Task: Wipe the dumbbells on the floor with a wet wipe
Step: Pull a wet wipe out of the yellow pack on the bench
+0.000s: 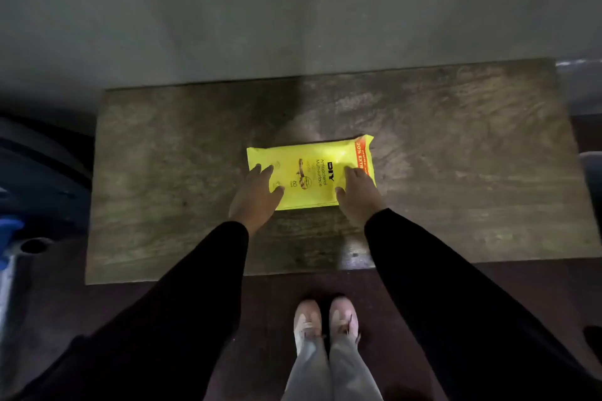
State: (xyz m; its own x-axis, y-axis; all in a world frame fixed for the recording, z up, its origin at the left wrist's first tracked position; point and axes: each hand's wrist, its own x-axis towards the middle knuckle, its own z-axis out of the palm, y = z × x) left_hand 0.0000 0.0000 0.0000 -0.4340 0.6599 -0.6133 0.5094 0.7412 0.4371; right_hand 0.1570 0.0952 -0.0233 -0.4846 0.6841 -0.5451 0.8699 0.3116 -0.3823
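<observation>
With both hands, left hand (257, 192) and right hand (356, 194), resting spread-fingered, no grip closed, on the flat yellow plastic wet-wipe pack (309, 177) on the worn wooden table (456, 172), I'd pin it with one and peel its flap with the other.

2 bare hands, left hand (257, 194) and right hand (356, 195), no rings, watch or gloves showing. Long black sleeves, left sleeve (182, 296) and right sleeve (449, 296), plain, unmarked, ending at the wrists in snug cuffs. Below, light grey trousers (329, 368), loose in the leg, creased over the feet. 2 pale pinkish-beige shoes (325, 319) with rounded toes, side by side; lacing too blurred to make out.
</observation>
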